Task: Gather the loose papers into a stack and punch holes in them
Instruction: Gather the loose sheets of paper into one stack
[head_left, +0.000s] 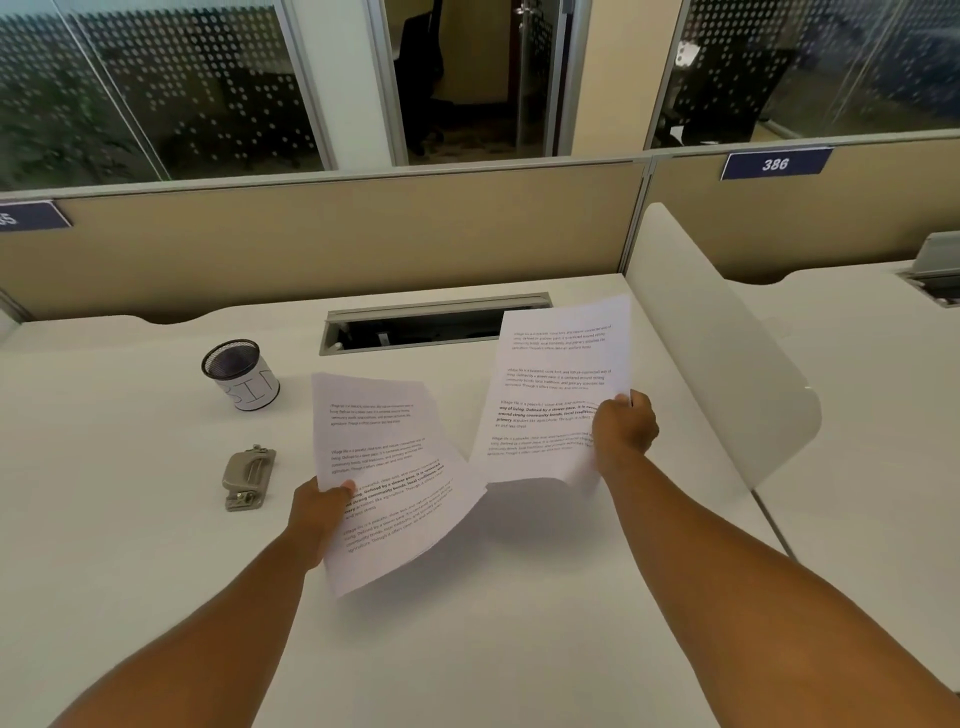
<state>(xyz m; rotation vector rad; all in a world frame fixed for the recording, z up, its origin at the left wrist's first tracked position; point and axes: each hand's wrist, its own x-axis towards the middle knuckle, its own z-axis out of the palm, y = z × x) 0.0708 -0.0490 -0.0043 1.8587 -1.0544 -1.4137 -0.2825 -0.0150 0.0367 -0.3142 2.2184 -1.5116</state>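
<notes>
Two printed white sheets are lifted above the white desk (519, 623). My left hand (319, 512) grips the left paper (395, 483) at its left edge; that sheet tilts to the right and casts a shadow on the desk. My right hand (623, 428) pinches the right paper (558, 389) at its right edge and holds it nearly upright, a little apart from the other sheet. A grey metal hole punch (249, 478) lies on the desk to the left of my left hand, untouched.
A black mesh pen cup (240, 373) with a white label stands behind the punch. An open cable tray slot (426, 330) runs along the back of the desk. A white curved divider (727, 364) closes the right side, a beige partition (337, 244) the back.
</notes>
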